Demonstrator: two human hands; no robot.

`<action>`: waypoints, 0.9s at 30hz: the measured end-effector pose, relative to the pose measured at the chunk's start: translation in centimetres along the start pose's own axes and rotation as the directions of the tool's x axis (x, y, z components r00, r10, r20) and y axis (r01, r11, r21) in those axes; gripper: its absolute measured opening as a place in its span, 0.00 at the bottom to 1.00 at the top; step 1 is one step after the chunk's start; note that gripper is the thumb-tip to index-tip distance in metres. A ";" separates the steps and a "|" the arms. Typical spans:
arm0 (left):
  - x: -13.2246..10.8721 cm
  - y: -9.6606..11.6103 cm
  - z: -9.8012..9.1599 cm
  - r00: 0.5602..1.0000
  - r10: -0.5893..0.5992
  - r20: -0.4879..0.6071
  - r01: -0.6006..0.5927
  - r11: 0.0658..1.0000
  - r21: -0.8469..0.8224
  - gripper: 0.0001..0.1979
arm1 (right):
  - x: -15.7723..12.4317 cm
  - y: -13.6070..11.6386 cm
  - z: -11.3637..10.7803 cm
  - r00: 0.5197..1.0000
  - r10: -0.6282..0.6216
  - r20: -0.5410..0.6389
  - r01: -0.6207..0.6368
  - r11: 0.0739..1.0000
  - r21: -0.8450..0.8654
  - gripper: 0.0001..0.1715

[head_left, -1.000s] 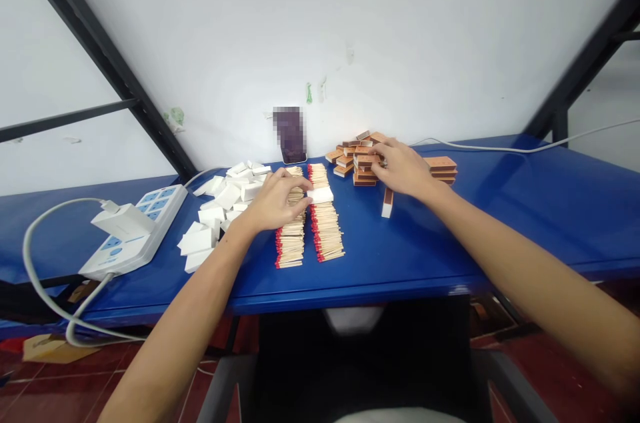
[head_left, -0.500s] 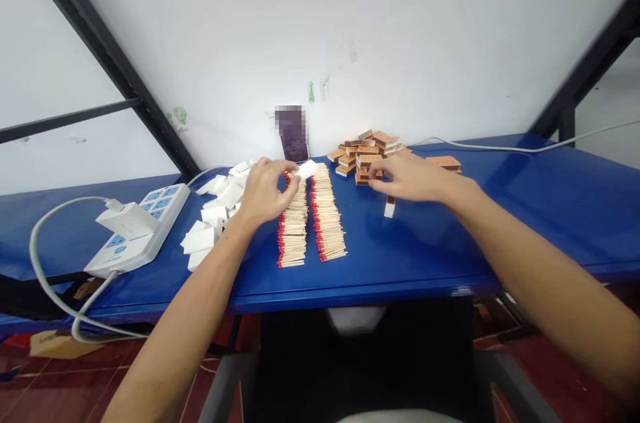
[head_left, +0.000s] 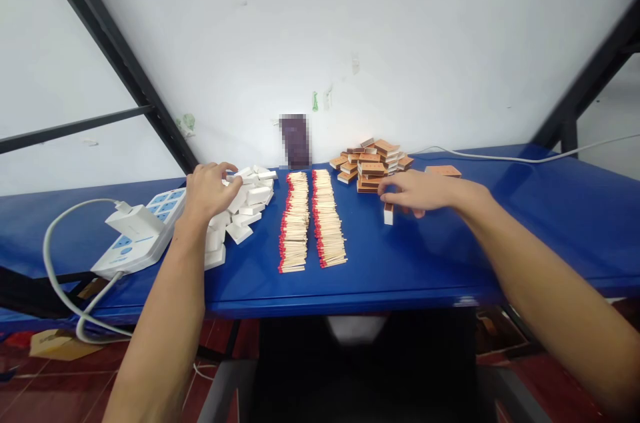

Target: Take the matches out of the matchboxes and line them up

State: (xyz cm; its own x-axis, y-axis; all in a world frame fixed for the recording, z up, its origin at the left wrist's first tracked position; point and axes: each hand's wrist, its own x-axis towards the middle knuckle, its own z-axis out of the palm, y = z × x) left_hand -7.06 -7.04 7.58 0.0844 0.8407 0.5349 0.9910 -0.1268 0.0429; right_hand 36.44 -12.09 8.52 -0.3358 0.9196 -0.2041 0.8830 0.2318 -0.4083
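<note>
My left hand (head_left: 213, 191) is at the far left side of a heap of white matchbox trays (head_left: 239, 234), its thumb and index finger closed around a white tray (head_left: 234, 177) that the fingers partly cover. My right hand (head_left: 413, 191) hovers low over the table with its fingers slightly apart and bent. Just under its thumb is a small matchbox piece (head_left: 389, 215) with a white face and a brown top. Between the hands lie two long rows of red-headed matches, a left row (head_left: 295, 223) and a right row (head_left: 329, 219).
Orange-brown matchboxes (head_left: 371, 168) are piled by the wall, and another orange box (head_left: 443, 171) lies right of them. A dark, blurred-out object (head_left: 296, 141) leans on the wall. A white power strip (head_left: 150, 229) with a plugged-in adapter and cable occupies the left.
My left hand has moved left from the far end of the match rows to the tray heap. My right hand has come down and slightly right, closer to the small matchbox piece.
</note>
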 end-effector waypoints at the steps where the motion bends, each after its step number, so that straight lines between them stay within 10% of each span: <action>1: 0.0 0.1 0.0 1.000 -0.009 0.003 0.009 1.000 -0.003 0.18 | 0.1 0.0 0.0 1.000 -0.022 0.014 0.022 1.000 0.011 0.14; 8: -0.2 1.2 -0.2 0.989 -0.009 -0.144 -0.002 0.997 -0.073 0.17 | 1.2 0.0 0.4 0.930 -0.327 -0.167 0.320 0.945 -0.069 0.10; 13: 0.3 4.6 -0.5 0.958 0.137 -0.253 -0.198 0.952 -0.232 0.15 | 2.8 -1.0 2.5 0.850 -0.397 -0.346 0.484 0.849 0.214 0.13; 20: 3.2 11.2 0.3 0.891 0.447 -0.084 -0.430 0.768 -0.474 0.13 | 5.8 -2.1 5.5 0.847 -0.218 -0.485 0.502 0.628 0.594 0.17; 27: 5.3 14.1 1.7 0.825 0.547 0.143 -0.276 0.610 -0.743 0.15 | 8.4 -3.1 6.0 0.875 -0.071 -0.479 0.470 0.358 0.807 0.25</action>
State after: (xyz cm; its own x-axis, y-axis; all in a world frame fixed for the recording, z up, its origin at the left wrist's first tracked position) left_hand 7.57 -3.51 9.56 0.6269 0.6993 0.3435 0.5038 -0.7002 0.5059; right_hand 28.89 -6.94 2.75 -0.1997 0.9401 0.2763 -0.1068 0.2594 -0.9599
